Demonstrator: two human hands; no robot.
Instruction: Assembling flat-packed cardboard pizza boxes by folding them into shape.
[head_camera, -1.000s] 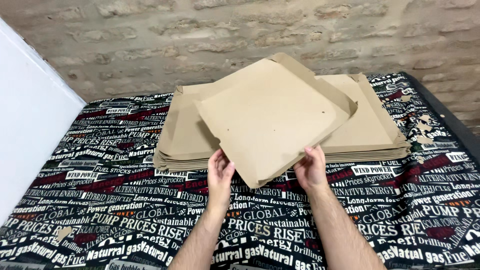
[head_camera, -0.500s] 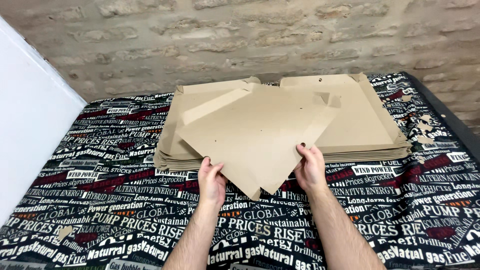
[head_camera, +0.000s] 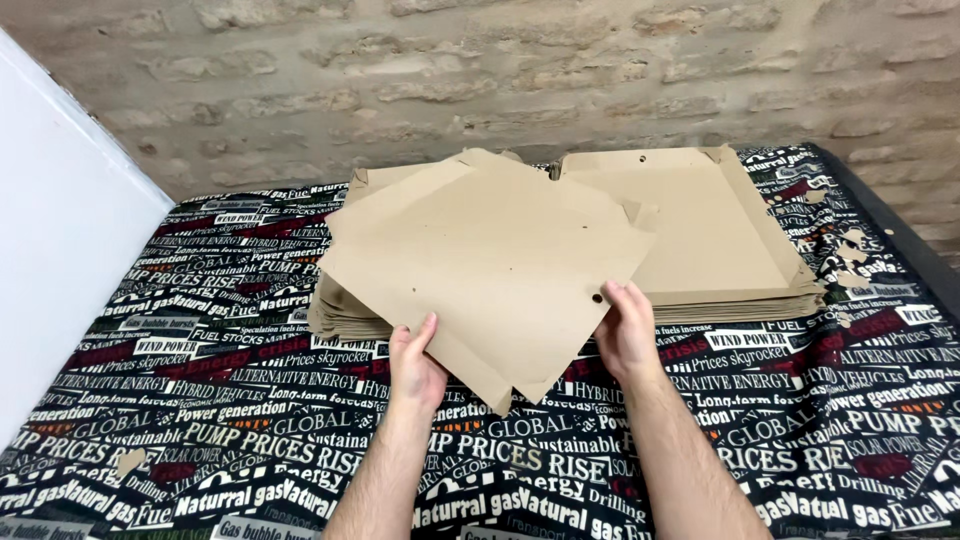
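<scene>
Flat brown cardboard sheet (head_camera: 490, 265) held up, tilted, in the middle. Left hand (head_camera: 415, 365) gripping its edge at 7 o'clock, right hand (head_camera: 626, 330) gripping at 4 o'clock. Behind at 2 o'clock, a cardboard stack (head_camera: 700, 230). Underneath, black cloth (head_camera: 200, 400) with white and red words.

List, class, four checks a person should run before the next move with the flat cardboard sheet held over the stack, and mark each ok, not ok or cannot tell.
1. Left hand grips the near edge of the cardboard sheet: ok.
2. Right hand grips the sheet's near right edge: ok.
3. Sheet is lifted clear of the stack of flat cardboard blanks: cannot tell, its far part overlaps the stack.
4. Sheet is free of tears: cannot tell; only small punched holes show.
5. Printed cloth in front of the hands gives room to lay the sheet: ok.
</scene>
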